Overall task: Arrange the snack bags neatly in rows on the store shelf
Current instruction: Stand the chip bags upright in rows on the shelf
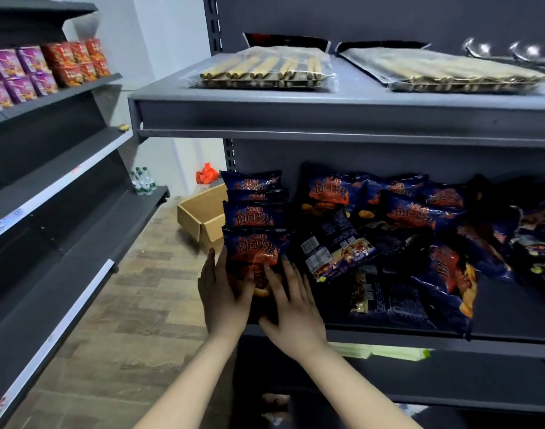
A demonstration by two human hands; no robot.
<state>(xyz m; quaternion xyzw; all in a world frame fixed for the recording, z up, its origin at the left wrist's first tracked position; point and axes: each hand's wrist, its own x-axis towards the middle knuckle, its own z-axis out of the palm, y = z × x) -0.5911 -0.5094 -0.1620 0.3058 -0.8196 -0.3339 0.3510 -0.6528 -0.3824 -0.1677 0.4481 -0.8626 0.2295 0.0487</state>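
Now squaring the front snack bag at the left end of the shelf, near its front edge. Left hand pressed flat against the bag's left side, right hand spread over its lower right; both steadying, neither clenched. Best nudged gently back into line with the three bags behind, keeping edges flush. Dark blue glossy film, orange-red print, puffy and slippery. Loose pile toward the shelf's middle not yet sorted.

A shop: dark metal display shelving stocked with packaged snack bags and boxed goods.
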